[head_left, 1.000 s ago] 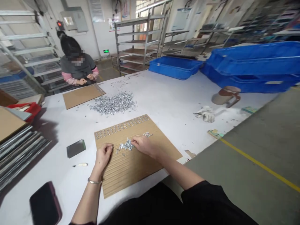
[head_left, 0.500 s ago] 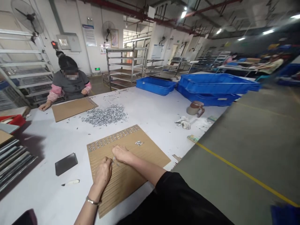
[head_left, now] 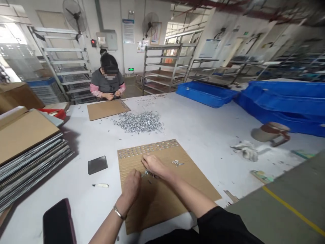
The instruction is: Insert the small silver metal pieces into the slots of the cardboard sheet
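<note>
Left hand [head_left: 132, 183], nine o'clock on the cardboard sheet [head_left: 157, 203]: fingers curled. Small metal pieces [head_left: 147, 173], loose mid-sheet: likely light, hard, slippery; best pinched by the long edges. Right hand [head_left: 153, 164], eleven o'clock: fingertips bunched. Whether either grips a piece, I cannot tell from here.

No lettering or number can be read; toward eleven o'clock from the centre of view, a green lit sign [head_left: 131, 69] on the wall [head_left: 137, 20] bears marks too small to tell; from that sign, a blue-headed notice [head_left: 128, 32] hangs at twelve, a small poster [head_left: 142, 46] at one and a red-lit box [head_left: 93, 43] at ten, all three illegible.
</note>
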Motion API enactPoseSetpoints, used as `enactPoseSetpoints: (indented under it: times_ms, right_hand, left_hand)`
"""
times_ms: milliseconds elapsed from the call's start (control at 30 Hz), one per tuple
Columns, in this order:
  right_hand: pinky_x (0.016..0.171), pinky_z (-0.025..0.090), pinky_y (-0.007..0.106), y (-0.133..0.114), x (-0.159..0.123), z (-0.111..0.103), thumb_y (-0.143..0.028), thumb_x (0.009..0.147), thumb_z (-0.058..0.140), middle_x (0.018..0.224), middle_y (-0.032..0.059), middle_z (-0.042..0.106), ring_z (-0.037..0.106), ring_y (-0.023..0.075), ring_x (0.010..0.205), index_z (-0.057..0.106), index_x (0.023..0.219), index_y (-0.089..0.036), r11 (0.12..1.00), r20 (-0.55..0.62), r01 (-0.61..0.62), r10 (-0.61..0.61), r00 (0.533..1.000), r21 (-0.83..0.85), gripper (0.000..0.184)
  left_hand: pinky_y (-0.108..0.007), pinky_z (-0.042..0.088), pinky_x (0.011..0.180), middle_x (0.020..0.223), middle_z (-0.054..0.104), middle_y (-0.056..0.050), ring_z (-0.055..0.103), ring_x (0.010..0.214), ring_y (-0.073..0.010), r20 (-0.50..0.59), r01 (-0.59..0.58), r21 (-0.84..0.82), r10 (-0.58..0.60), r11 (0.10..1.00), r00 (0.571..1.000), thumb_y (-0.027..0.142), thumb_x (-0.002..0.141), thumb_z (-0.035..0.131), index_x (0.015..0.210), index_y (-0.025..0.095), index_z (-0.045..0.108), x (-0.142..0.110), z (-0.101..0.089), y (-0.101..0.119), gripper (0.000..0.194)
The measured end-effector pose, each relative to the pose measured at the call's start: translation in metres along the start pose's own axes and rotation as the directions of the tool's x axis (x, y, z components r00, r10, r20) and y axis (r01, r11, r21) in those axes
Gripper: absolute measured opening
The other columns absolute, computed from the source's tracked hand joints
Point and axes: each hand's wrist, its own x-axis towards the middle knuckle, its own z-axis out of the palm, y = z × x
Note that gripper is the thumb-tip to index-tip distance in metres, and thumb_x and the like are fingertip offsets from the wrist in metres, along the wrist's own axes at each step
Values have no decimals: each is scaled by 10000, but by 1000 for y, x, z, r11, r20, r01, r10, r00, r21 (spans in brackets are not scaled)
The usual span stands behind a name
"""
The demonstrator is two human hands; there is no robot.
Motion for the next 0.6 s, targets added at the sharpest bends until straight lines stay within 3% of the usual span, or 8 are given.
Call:
enactPoseSetpoints:
  times_ms: [133, 267, 367, 467, 600]
  right_hand:
    - [749, 446, 234, -5, 14, 20, -133, 898, 491, 852, 53, 710, 646, 164, 819, 661, 947, -165, 967, -79, 2, 19, 997, 253, 180]
    - [645, 463, 214, -15, 30, 54, -169, 855, 517, 714, -5, 675, 631, 138, 664, 656, 939, -175, 806, -53, -1, 40, 998, 593, 162]
    - [592, 486, 216, -22, 43, 76, -225, 844, 533, 660, -6, 668, 640, 139, 605, 649, 864, -175, 650, -14, -47, 89, 996, 758, 128]
    - [548, 479, 215, -28, 53, 87, -264, 822, 556, 610, -17, 655, 603, 127, 531, 650, 815, -184, 610, -28, -43, 107, 994, 791, 124]
    - [534, 483, 219, -39, 61, 92, -292, 776, 589, 607, -22, 642, 603, 130, 534, 663, 847, -183, 542, -33, -51, 143, 989, 839, 149]
  left_hand:
    - [-344, 472, 743, 850, 639, -79, 604, 799, -217, -30, 60, -133, -64, 989, 997, 171, 961, 385, 868, 202, 559, -6, -24, -10, 200]
    - [-323, 466, 743, 829, 651, -52, 603, 773, -195, -108, 106, -366, -155, 925, 982, 234, 936, 437, 882, 206, 590, -17, -41, -24, 165]
    - [-299, 460, 672, 772, 647, -28, 586, 681, -175, -102, 211, -551, -316, 807, 943, 323, 916, 498, 911, 197, 630, -25, -37, -33, 183]
    - [-272, 438, 586, 688, 610, -4, 555, 598, -157, -43, 268, -713, -421, 648, 906, 427, 912, 529, 887, 190, 634, -28, -28, -40, 260]
    - [-247, 417, 519, 626, 552, 30, 518, 553, -140, 17, 268, -844, -476, 465, 879, 482, 885, 574, 853, 191, 601, -27, -27, -46, 294]
